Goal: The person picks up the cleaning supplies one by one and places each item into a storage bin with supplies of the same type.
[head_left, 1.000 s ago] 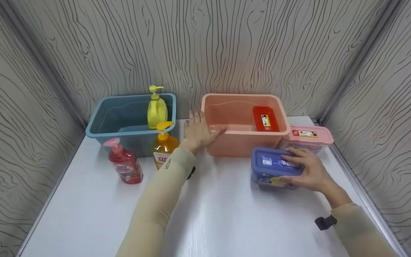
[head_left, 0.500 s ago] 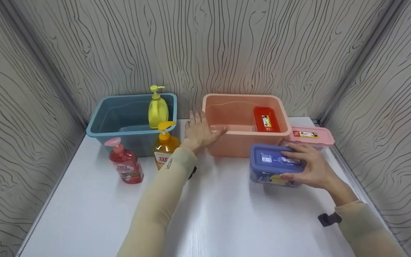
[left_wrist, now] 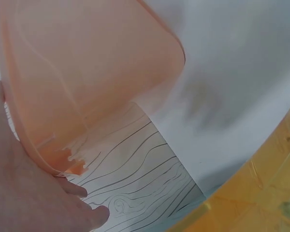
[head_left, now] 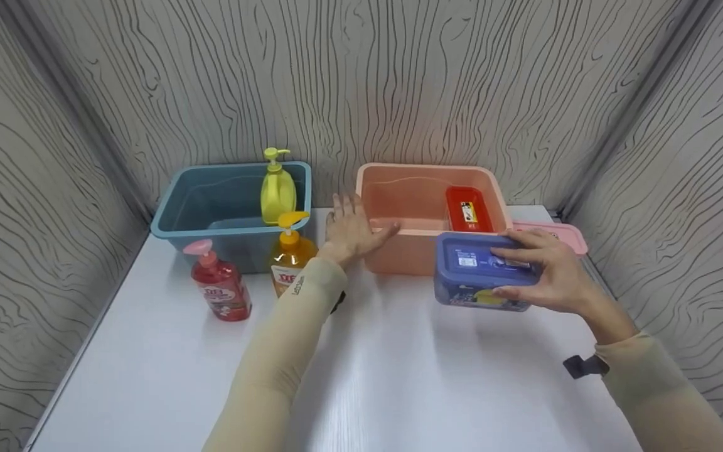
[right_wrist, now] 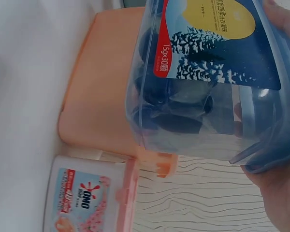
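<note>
My right hand [head_left: 546, 270] grips a clear plastic tub with a blue lid [head_left: 484, 260] across its top, holding it above the table in front of the peach bin [head_left: 408, 254]. In the right wrist view the laundry pod tub [right_wrist: 203, 111] shows dark pods inside and a label. My left hand [head_left: 350, 235] lies against the left front corner of the peach bin with its fingers straight and the thumb spread over the rim; the left wrist view shows this hand [left_wrist: 34, 188] touching the bin's rim [left_wrist: 21, 125]. Inside the bin, on its right, sits a red-lidded box [head_left: 468, 210].
A pink-lidded tub [head_left: 565, 235] stands right of the peach bin, partly hidden. At the left, a blue bin [head_left: 211, 232] holds a yellow pump bottle [head_left: 278, 198]. A red pump bottle [head_left: 220, 292] and an orange pump bottle [head_left: 290, 254] stand before it.
The right hand has raised the blue-lidded tub off the table and brought it slightly left, toward the peach bin's front. The left hand stays where it was.
</note>
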`<state>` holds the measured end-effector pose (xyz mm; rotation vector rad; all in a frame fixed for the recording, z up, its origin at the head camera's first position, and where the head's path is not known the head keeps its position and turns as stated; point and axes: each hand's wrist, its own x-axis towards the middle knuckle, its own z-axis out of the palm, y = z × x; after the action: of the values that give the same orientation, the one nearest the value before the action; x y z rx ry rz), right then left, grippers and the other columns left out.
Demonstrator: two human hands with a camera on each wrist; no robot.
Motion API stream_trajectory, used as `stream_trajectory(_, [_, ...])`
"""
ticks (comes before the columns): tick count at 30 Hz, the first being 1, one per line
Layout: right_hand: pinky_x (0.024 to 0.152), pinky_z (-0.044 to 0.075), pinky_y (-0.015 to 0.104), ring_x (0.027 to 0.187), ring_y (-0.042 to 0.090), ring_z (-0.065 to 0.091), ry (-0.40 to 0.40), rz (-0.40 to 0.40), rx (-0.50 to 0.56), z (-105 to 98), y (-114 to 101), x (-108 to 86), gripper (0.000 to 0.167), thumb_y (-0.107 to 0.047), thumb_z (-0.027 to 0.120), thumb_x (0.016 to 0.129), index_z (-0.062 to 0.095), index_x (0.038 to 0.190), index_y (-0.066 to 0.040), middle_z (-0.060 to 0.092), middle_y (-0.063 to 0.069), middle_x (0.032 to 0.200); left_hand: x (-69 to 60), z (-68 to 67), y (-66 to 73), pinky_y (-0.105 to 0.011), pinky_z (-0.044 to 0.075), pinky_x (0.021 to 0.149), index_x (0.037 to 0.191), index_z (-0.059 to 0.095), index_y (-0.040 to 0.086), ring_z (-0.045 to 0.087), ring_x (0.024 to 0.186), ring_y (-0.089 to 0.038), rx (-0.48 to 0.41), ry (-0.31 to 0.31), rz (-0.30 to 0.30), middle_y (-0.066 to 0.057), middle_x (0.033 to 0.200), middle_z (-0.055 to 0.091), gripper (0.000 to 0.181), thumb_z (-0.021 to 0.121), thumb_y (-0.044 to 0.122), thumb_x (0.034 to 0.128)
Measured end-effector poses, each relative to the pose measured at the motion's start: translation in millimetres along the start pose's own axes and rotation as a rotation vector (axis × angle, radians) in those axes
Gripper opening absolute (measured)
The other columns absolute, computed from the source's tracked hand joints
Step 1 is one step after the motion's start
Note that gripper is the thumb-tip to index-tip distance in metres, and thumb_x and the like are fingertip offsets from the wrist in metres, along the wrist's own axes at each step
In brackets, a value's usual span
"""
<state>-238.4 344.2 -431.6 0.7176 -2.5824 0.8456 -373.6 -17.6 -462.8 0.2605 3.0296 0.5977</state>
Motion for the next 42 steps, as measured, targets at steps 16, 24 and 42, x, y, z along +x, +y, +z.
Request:
stream_trajectory(16, [0.112,0.052,0.079,0.143,0.046,0.057,-0.051,0.049,0.021,-14.8,-13.4,49.0,0.064,-0.027,0.096,0.081,0.079,0.143,-0.018,0.063,0.021,0.165,1.1,1.1,-1.0,-0.062,0.013,0.146,0.181,0.004,0.006,-0.002,0.179,-0.045,-0.021,-0.023,-0.018,-0.021,0.190,0.003,0.129,0.041,0.096,0.0962])
stream_trajectory(24, [0.119,0.045,0.077,0.145,0.044,0.057,-0.053,0.059,-0.001,-19.5,-16.9,74.5,0.068,-0.032,0.099,0.080,0.079,0.143,-0.018,0.062,0.021,0.166,2.3,0.1,-0.1,-0.060,0.014,0.146,0.181,0.003,0.007,-0.001,0.179,-0.043,-0.006,-0.035,-0.028,-0.020,0.191,0.003,0.132,0.038,0.099,0.0942])
stream_trajectory(42, [0.126,0.040,0.080,0.157,0.045,0.046,-0.077,0.156,-0.034,-20.6,-12.4,149.4,0.070,-0.044,0.093,0.087,0.074,0.150,-0.018,0.055,0.019,0.171,3.7,-2.6,-0.2,-0.062,0.016,0.145,0.181,0.003,0.005,0.000,0.180,-0.041,0.010,-0.068,-0.010,-0.019,0.191,-0.001,0.128,0.039,0.095,0.0965])
